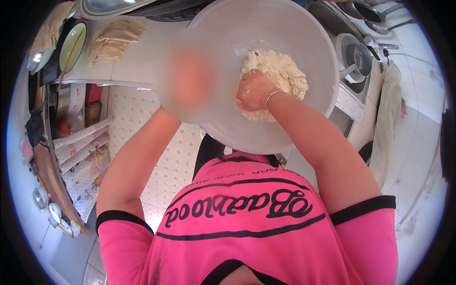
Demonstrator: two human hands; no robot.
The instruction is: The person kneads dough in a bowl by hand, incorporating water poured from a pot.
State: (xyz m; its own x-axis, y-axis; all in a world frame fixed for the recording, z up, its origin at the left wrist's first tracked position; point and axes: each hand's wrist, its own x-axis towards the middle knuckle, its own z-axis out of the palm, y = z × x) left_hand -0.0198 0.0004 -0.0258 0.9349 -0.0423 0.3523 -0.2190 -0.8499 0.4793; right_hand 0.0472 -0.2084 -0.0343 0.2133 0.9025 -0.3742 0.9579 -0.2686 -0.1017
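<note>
A large whitish basin (228,21) holds a rough, lumpy mass of dough (281,67). My right hand (254,89), with a thin bracelet at its wrist, presses into the near left part of the dough with its fingers curled; whether it grips any dough cannot be told. Over the basin's left side is my left hand (190,78), blurred out, so its fingers and any hold on the rim are hidden.
On the counter at the left lie a tan cloth (115,39) and a green oval dish (73,46) with a chopstick across it. Right of the basin stand a round container with a metal ladle or strainer (358,58) and a draped pale cloth (386,117). Ladles hang at the upper right.
</note>
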